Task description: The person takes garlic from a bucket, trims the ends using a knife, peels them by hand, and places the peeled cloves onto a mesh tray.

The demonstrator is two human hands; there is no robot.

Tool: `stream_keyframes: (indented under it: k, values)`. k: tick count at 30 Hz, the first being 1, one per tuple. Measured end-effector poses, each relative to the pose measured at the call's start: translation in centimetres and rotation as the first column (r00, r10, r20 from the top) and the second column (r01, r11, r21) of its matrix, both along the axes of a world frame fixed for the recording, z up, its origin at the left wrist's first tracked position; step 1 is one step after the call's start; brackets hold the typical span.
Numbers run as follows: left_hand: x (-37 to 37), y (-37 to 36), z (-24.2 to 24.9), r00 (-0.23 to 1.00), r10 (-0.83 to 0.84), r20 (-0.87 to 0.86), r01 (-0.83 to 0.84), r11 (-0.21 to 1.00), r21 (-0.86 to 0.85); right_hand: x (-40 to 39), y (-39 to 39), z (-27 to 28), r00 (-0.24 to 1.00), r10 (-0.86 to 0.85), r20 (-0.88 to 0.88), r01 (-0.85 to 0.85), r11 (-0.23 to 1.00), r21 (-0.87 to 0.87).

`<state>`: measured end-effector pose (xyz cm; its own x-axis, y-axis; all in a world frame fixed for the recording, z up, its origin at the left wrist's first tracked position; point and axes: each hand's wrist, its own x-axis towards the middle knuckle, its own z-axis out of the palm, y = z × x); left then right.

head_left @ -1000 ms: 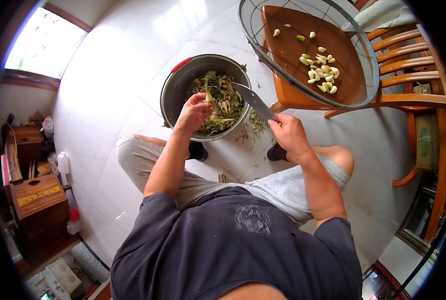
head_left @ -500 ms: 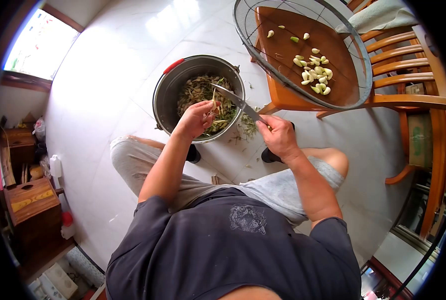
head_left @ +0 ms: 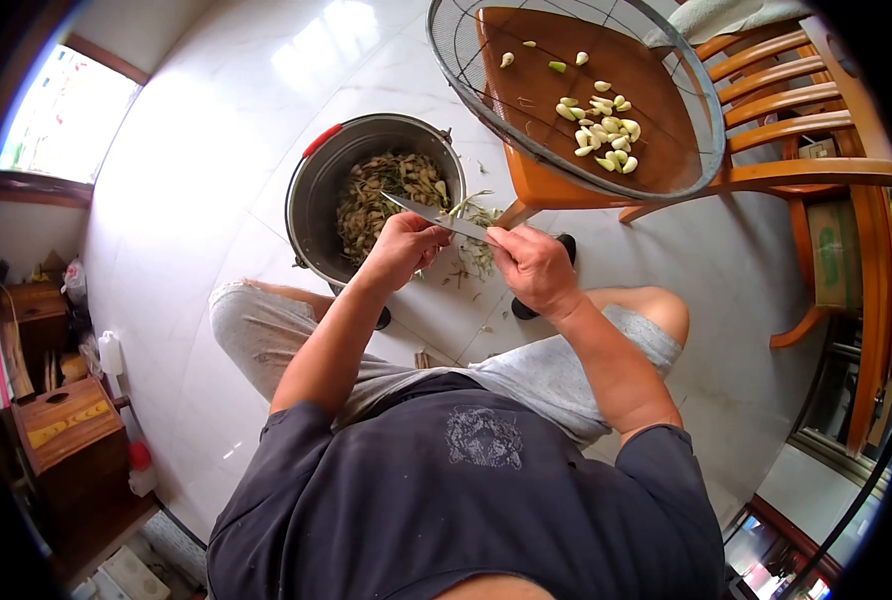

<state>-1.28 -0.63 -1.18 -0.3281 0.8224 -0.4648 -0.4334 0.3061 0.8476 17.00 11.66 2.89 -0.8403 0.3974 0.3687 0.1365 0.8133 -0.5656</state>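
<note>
My right hand (head_left: 538, 268) is closed around the handle of a knife (head_left: 434, 213), whose blade points up and left over the rim of the metal bucket (head_left: 301, 225). Pinched together just below the blade, the fingers of my left hand (head_left: 406, 250) hold a piece of garlic, mostly hidden. A thin greenish stalk (head_left: 459, 208) shows beyond the blade. Inside the bucket lie many dry garlic pieces and trimmings (head_left: 391, 200). To the upper right, several peeled garlic cloves (head_left: 606, 125) rest in a round mesh sieve (head_left: 714, 150).
The sieve sits on a wooden chair (head_left: 536, 190) with a slatted back. Scattered trimmings (head_left: 478, 255) lie on the tiled floor (head_left: 196, 180) beside the bucket. At the left stands a wooden cabinet (head_left: 71, 425), with a white bottle (head_left: 111, 352) near it.
The knife blade has dropped flatter and now lies across just above my left fingers. My left hand has turned and moved lower against the bucket. The whole view has shifted slightly.
</note>
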Motion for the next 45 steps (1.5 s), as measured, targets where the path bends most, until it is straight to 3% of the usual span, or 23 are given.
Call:
stream_keyframes:
  k: [7, 10, 13, 16, 17, 20, 26, 32, 38, 41, 45]
  values:
    - [2.3, 1.2, 1.0, 0.993, -0.016, 0.116, 0.013, 1.0, 0.029, 2.4, 0.0, 0.6, 0.998, -0.05, 0.044, 0.044, 0.993, 0.111]
    - [3.2, 1.6, 0.7, 0.986, -0.069, 0.153, 0.071, 0.997, -0.005, 4.3, 0.0, 0.0, 0.998, -0.068, 0.01, 0.067, 0.994, 0.083]
    - [4.0, 1.9, 1.5, 0.968, -0.117, 0.222, 0.126, 0.992, -0.025, 6.6, 0.9, -3.0, 0.846, -0.297, 0.443, 0.372, 0.924, -0.092]
    - [4.2, 1.7, 1.3, 0.967, -0.143, 0.212, 0.138, 0.99, 0.038, 8.3, 2.5, -3.0, 0.779, -0.273, 0.565, 0.382, 0.92, -0.083]
    - [4.2, 1.5, 1.0, 0.97, -0.144, 0.196, 0.133, 0.989, 0.068, 8.6, 2.5, -2.9, 0.828, -0.244, 0.504, 0.306, 0.951, -0.042]
    - [3.8, 1.4, 0.4, 0.945, -0.061, 0.32, 0.033, 0.995, 0.094, 8.0, 2.2, -3.0, 0.91, -0.255, 0.326, 0.308, 0.944, -0.12]
    - [3.0, 1.1, -0.2, 0.878, -0.009, 0.479, -0.078, 0.984, 0.162, 5.0, 1.5, 0.1, 0.943, -0.277, 0.182, 0.321, 0.901, -0.293]
    - [3.5, 1.3, -1.7, 0.779, 0.179, 0.601, -0.282, 0.956, 0.082, 3.6, 0.4, 0.7, 0.98, -0.183, -0.071, 0.161, 0.956, -0.244]
    - [4.7, 1.7, -3.2, 0.708, 0.207, 0.676, -0.35, 0.933, 0.081, 3.1, 0.1, 0.9, 0.996, -0.076, -0.041, 0.078, 0.997, 0.026]
    - [5.2, 1.9, -1.9, 0.71, 0.25, 0.658, -0.337, 0.941, 0.006, 3.2, 0.0, 0.6, 0.997, -0.07, -0.03, 0.073, 0.991, 0.114]
    - [5.8, 2.0, -2.4, 0.734, 0.186, 0.654, -0.306, 0.949, 0.073, 2.9, -0.2, 1.7, 0.997, -0.036, -0.066, 0.045, 0.987, 0.151]
